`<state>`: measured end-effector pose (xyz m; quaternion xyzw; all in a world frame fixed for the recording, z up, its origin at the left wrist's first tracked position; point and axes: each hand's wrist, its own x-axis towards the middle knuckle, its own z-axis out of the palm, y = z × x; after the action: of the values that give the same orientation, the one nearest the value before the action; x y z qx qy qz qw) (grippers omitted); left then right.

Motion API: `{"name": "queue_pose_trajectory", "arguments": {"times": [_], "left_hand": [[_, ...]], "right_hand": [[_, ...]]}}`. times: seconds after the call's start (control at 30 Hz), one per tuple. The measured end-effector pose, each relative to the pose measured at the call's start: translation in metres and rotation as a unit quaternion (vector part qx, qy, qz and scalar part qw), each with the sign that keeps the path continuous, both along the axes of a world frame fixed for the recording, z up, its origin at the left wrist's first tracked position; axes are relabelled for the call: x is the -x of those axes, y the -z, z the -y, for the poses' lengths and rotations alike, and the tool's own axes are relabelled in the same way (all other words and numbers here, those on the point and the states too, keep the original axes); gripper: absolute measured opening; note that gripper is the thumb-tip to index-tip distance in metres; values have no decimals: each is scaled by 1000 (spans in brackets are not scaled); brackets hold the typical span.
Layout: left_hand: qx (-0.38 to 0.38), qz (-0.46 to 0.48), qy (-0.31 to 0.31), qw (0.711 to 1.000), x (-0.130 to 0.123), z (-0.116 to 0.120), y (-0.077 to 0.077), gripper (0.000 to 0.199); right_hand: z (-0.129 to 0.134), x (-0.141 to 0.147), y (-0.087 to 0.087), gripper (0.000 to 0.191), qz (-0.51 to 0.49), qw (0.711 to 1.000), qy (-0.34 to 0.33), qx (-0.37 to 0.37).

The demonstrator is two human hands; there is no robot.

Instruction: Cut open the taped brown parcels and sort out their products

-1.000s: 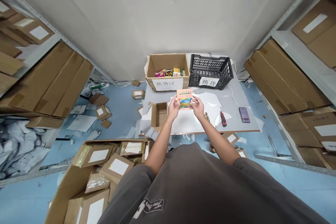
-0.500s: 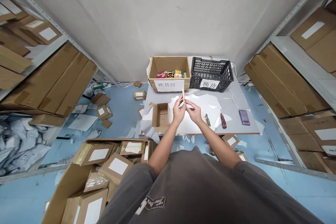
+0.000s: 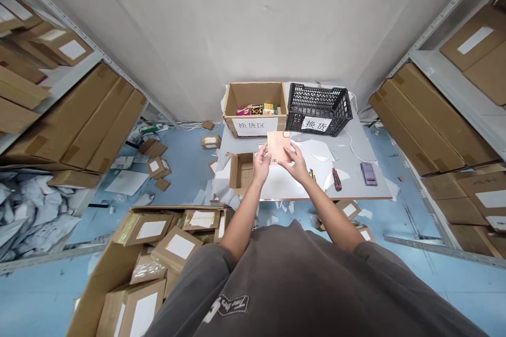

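A thin salmon-pink book (image 3: 278, 145), with a barcode at its lower left corner, is held upright above the table in both hands, its broad face toward me. My left hand (image 3: 261, 165) grips its left edge. On the lower right side my right hand (image 3: 296, 162) holds it, with fingers over the face. Just left of my left hand, an opened small cardboard box (image 3: 247, 169) stands on the table. White paper (image 3: 272, 187) lies beneath my hands. To the right are a red and black tool (image 3: 336, 179) and a mostly hidden yellow-black cutter (image 3: 312, 174).
A labelled carton (image 3: 233, 100) with colourful packs stands at the table's back, beside a black plastic crate (image 3: 348, 116). A purple item (image 3: 368, 174) lies on the right. A large carton of parcels (image 3: 90, 289) is at my lower left. Loaded shelves flank both sides.
The book has turned from edge-on to showing its broad printed face. My hands have moved slightly apart, to its two sides.
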<state>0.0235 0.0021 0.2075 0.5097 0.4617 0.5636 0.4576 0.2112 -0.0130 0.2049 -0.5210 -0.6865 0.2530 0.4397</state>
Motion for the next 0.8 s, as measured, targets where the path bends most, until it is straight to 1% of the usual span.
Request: {"name": "queue_pose_trajectory", "arguments": {"times": [0.1,0.17,0.23,0.3,0.37,0.4,0.47,0.53,0.6,0.63,0.7,0.73,0.8], "left_hand": [[-19,-64,-29,997,2,1,-6,59],[-20,-85,-42,995,2,0,-10,60],[-15,-57,-28,998,3,-3,-13,63],[-8,-12,3,1000,2,-7,-15,67],[-5,-10,10,1000,0,-9,-18,68],[-8,-32,-1,999,-2,-9,-20,67],[-20,-104,-44,993,-6,-4,-28,65],[-37,-174,-88,980,-13,6,-38,68],[-52,-213,-114,969,-21,17,-48,69],[-59,-218,-113,968,-25,22,-52,67],[-64,-192,-75,976,-33,28,-56,62],[-61,-163,-46,984,-36,29,-56,63],[-44,-96,1,994,-38,25,-53,73]], "right_hand": [[5,2,-7,64,-14,1000,9,-13],[9,4,-13,62,-40,999,20,-23],[14,7,-18,65,-89,995,27,-26],[17,9,-21,69,-163,986,32,-15],[16,11,-22,71,-227,973,46,0],[15,12,-22,70,-244,968,60,3],[12,13,-23,63,-247,964,95,-8],[10,15,-25,54,-227,964,132,-36],[10,19,-29,47,-202,964,158,-68],[11,21,-30,44,-189,965,164,-82],[14,27,-34,41,-165,969,154,-99],[16,30,-35,40,-156,973,139,-102],[20,36,-38,39,-149,979,93,-100]]}}
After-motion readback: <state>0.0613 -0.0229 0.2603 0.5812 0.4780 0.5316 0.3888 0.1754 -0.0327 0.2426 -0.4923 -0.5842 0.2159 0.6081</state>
